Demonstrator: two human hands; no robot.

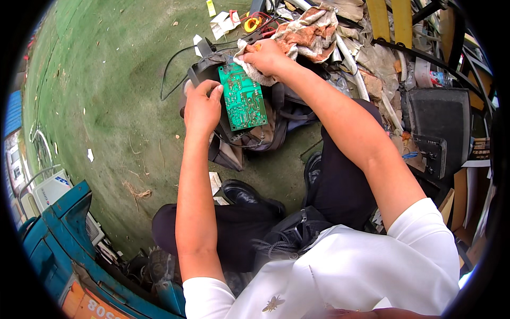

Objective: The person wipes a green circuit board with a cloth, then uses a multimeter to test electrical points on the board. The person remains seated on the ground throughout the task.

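Note:
A green circuit board (241,98), its soldered traces facing up, rests tilted over a dark bag (284,125). My left hand (204,106) is closed at the board's left edge and the black housing (210,64) there; its thumb is by the board, its other fingertips are partly hidden. My right hand (265,58) grips a dirty whitish rag (252,72) at the board's upper right corner. A crumpled brown-stained cloth (305,34) lies just beyond that hand. A black cable (167,69) loops out to the left.
Green ground (122,117) has paper scraps and a yellow tape roll (252,24). Piled debris (372,64), yellow bars (380,21) and a black panel (435,117) crowd the right. A teal metal object (64,223) and white appliance (50,189) stand lower left.

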